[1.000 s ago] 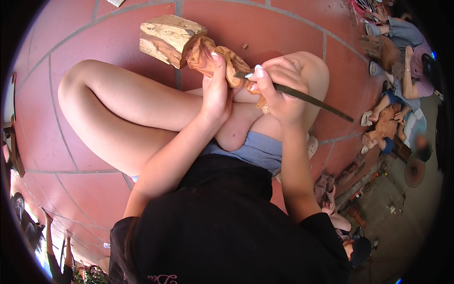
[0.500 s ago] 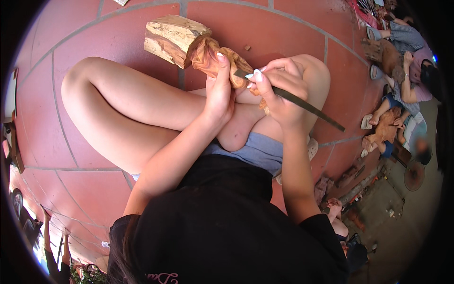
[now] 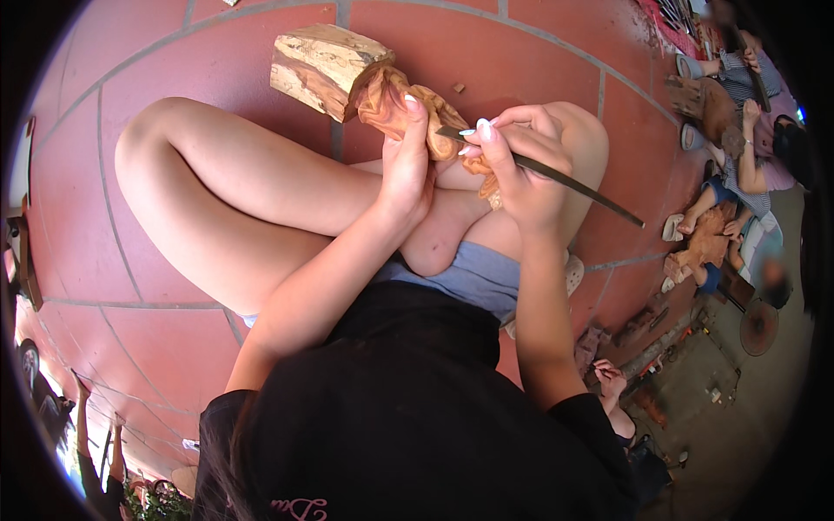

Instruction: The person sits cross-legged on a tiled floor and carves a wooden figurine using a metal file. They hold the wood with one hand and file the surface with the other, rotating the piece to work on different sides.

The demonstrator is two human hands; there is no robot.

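Note:
A wood carving (image 3: 382,102) with rounded, wavy forms leans across my lap, its uncut pale block end (image 3: 328,71) pointing away to the upper left. My left hand (image 3: 408,165) is wrapped round the carved part, thumb on top. Pinched in my right hand (image 3: 526,165) is a carving chisel (image 3: 591,193), a long, thin, flat dark metal bar. Its slanted tip lies at the carved surface beside my left hand; whether it touches I cannot tell. The carving's near end (image 3: 491,187) shows below my right fingers, partly hidden by them.
My crossed bare legs (image 3: 217,191) rest on red floor tiles (image 3: 234,95). A small wood chip (image 3: 459,88) lies beyond the carving. Several people sit along the right, with a brown carved wood piece (image 3: 705,239) among them and a round stool-like disc (image 3: 759,328) nearby.
The carving and both hands have shifted slightly right in view. The chisel's tip has moved a little along with them. At the far upper right, a co-worker's hand and dark tool have moved.

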